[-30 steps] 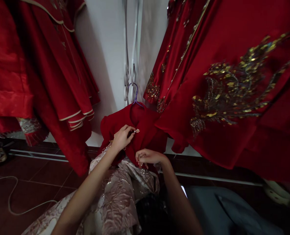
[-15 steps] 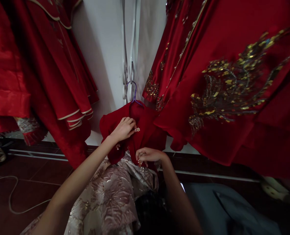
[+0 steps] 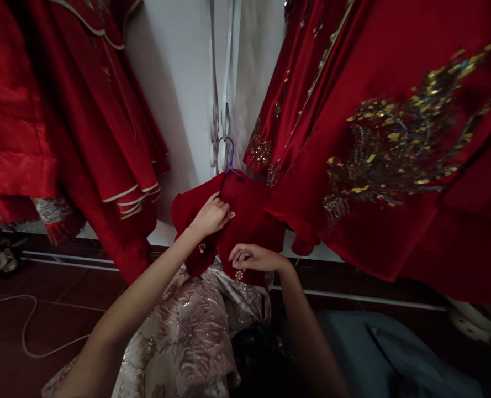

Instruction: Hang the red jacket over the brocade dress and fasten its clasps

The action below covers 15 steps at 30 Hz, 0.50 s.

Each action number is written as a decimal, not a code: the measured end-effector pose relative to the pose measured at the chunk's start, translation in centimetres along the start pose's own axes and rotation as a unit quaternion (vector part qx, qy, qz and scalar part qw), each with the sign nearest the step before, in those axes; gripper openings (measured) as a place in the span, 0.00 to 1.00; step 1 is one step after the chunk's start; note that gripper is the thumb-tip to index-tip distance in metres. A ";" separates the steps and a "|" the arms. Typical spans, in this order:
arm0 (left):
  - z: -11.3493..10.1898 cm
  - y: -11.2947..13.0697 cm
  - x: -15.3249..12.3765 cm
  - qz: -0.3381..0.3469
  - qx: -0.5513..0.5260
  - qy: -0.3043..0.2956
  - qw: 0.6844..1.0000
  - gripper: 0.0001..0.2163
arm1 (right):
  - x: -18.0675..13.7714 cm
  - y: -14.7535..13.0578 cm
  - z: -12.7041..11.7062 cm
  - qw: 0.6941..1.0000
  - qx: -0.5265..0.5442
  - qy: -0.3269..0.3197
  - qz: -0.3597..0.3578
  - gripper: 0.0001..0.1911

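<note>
Embroidered gown (image 3: 394, 166): the biggest thing in view. It hangs at our right, and its gold-worked hem overlaps the right side of the piece we handle. We judge it best to work clear of that hem so the sequins do not snag.
Red gowns (image 3: 63, 110): these hang at our left, well apart from both hands.
Brocade skirt (image 3: 195, 331): pale and floral, it is bunched just below the hands. The red piece's lower edge lies against it.
Small red top (image 3: 249, 215): it hangs low against the white wall (image 3: 179, 83), between the two groups of gowns and directly under both hands. We think the two front edges should be held level and flat.
Left hand (image 3: 210, 215): the fingers are curled tight together and pinch the top's front edge at the upper fastening. A light nip there should do, with no pull downward.
Right hand (image 3: 253, 257): it is lower down, palm down, with the fingertips drawn in on the cloth. We cannot tell how firmly they nip it.
Hanger hook (image 3: 228, 155): purple, caught on the white rail. Hard tugs could unseat it.
Pearl button (image 3: 231, 214): it touches the left fingertips. It is small, so we would turn it by its edge.
Bead cluster (image 3: 239, 275): it sits just under the right fingers.
</note>
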<state>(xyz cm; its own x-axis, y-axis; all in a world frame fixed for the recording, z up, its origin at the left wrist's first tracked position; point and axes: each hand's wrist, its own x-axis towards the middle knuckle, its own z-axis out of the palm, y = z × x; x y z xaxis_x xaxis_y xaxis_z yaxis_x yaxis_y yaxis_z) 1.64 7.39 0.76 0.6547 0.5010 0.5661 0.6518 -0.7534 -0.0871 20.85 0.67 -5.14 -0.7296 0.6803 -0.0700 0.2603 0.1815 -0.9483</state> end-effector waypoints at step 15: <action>-1.1 0.2 -0.1 0.031 -0.014 -0.023 0.999 0.06 | 1.4 -1.1 -0.6 0.975 -0.018 0.209 -0.066 0.14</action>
<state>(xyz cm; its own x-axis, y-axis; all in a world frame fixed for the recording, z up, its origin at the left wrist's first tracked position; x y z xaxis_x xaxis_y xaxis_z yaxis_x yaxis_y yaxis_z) 1.29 6.75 1.60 0.7104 0.4725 0.5216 0.5994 -0.7946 -0.0967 19.90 1.85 -3.99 -0.4382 0.8781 0.1922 0.2084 0.3072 -0.9286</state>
